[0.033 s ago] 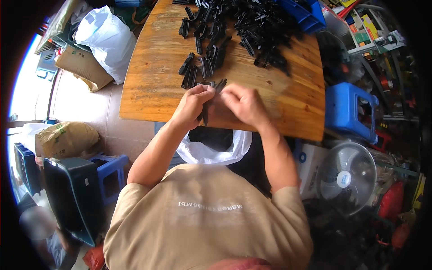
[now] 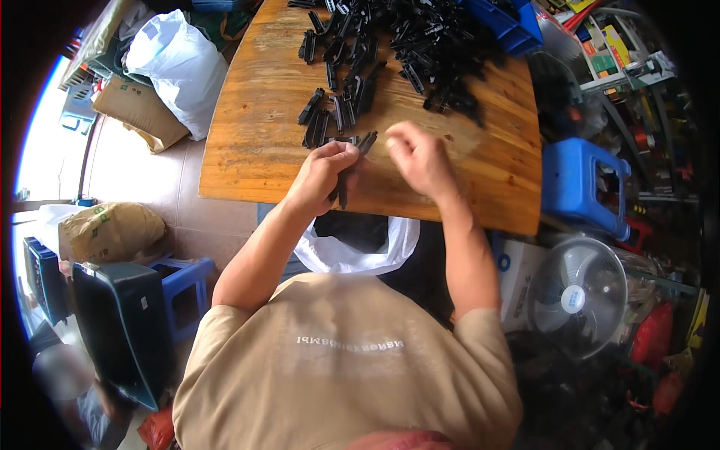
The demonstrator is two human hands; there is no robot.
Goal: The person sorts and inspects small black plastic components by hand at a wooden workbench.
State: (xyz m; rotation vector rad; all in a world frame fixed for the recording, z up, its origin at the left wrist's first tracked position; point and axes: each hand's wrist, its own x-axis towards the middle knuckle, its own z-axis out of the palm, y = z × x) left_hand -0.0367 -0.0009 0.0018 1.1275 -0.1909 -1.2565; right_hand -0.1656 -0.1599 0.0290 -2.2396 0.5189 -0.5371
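My left hand (image 2: 328, 171) is closed round a slim black plastic part (image 2: 366, 144) at the table's near edge. The part is tilted, one end sticking up past my thumb, the other below my palm. To the right and apart from it, my right hand (image 2: 426, 163) is raised over the wood with its fingers curled together; whatever is in them, if anything, is hidden. Just beyond my left hand lie several loose black parts (image 2: 316, 127). Farther back, a big heap of similar black parts (image 2: 435, 45) covers the wooden table (image 2: 255, 127).
A white bag (image 2: 352, 262) gapes below the table edge at my lap. To the right stand a blue stool (image 2: 585, 187) and a fan (image 2: 574, 298). A blue crate (image 2: 517, 34) sits at the back right. At left are a white sack (image 2: 176, 67) and a dark bin (image 2: 124, 322).
My right hand has moved right and away from the part in my left hand. The left hand keeps its hold in the same place.
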